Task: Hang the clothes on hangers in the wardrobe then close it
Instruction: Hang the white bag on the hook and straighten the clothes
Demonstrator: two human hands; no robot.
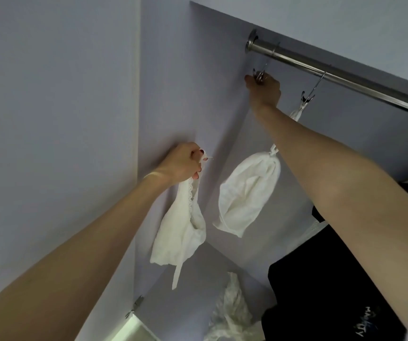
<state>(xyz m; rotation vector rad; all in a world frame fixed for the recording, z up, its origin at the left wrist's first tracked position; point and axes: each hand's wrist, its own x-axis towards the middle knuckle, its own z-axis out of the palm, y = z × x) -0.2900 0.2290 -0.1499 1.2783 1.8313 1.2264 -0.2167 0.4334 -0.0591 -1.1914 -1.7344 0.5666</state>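
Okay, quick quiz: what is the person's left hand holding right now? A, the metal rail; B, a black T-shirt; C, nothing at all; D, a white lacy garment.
D: the left hand has its fingers curled round the top of a white lace-trimmed garment that hangs below it, while the right hand is up at a hanger hook under the rail.

dim, cool light | soft blur | edges bent, perhaps wide-angle
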